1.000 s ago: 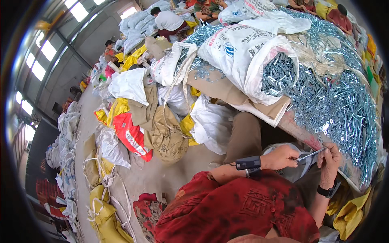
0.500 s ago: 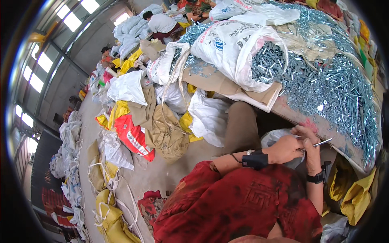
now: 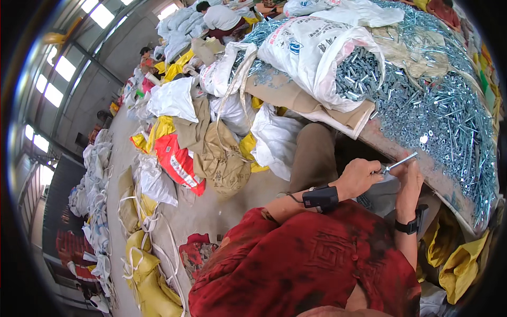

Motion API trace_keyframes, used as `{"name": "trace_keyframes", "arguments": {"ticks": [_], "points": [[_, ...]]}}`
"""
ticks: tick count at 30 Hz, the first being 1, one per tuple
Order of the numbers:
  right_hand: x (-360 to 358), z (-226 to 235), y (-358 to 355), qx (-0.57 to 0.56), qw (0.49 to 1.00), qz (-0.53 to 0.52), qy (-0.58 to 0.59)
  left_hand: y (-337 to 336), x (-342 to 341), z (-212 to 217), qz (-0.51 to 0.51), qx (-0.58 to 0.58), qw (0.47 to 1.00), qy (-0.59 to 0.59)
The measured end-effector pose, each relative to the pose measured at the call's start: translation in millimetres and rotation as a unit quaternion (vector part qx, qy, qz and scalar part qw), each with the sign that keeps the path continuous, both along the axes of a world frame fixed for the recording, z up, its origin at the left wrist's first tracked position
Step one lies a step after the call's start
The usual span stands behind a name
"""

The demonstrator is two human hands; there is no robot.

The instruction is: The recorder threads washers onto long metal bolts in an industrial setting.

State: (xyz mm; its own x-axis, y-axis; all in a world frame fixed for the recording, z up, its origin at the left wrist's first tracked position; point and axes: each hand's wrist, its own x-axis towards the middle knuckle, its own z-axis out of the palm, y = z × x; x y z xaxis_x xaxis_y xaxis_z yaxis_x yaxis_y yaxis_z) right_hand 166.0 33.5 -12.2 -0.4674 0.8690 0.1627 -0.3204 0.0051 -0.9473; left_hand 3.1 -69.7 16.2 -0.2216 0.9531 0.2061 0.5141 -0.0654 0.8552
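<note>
A shiny metal bolt [image 3: 402, 162] slants between my two hands, its free end pointing up and right toward the table. My left hand [image 3: 359, 178] pinches its lower end, where a wider metal part shows at the fingertips. The fingers of my right hand [image 3: 409, 185] are closed around the shaft from the other side, partly hidden. Below my hands, the pale mouth of a bag or bucket [image 3: 384, 191] shows between my knees. The table edge lies just beyond my right hand.
Heaped bolts [image 3: 459, 116], small nuts and washers [image 3: 417, 127] and metal sleeves cover the table. A white woven sack [image 3: 311, 58] spills sleeves there. Filled sacks [image 3: 224, 164] crowd the floor to the left. Yellow sacking [image 3: 465, 267] hangs at right. Other people [image 3: 224, 18] sit farther back.
My hands have drawn apart slightly, with the left shifted left and up. The bolt has moved up and left and now shows more of its length between them.
</note>
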Motion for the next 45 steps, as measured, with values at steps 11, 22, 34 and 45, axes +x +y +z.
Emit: {"name": "trace_keyframes", "arguments": {"ticks": [11, 22, 34, 45], "points": [[29, -1, 2, 0.114, 0.976, -0.068, -0.17, 16, 24, -17, -0.104, 0.006, 0.988, 0.111], [19, 43, -31, 0.119, 0.971, -0.062, -0.199, -2, 4, -1, -0.089, 0.153, 0.944, 0.278], [41, 58, -40, 0.122, 0.98, 0.131, -0.082, 37, -18, 18, -0.423, -0.089, 0.85, -0.302], [69, 9, 54, 0.266, 0.877, -0.142, -0.374, 46, -21, -42, -0.169, -0.22, 0.885, -0.374]]}}
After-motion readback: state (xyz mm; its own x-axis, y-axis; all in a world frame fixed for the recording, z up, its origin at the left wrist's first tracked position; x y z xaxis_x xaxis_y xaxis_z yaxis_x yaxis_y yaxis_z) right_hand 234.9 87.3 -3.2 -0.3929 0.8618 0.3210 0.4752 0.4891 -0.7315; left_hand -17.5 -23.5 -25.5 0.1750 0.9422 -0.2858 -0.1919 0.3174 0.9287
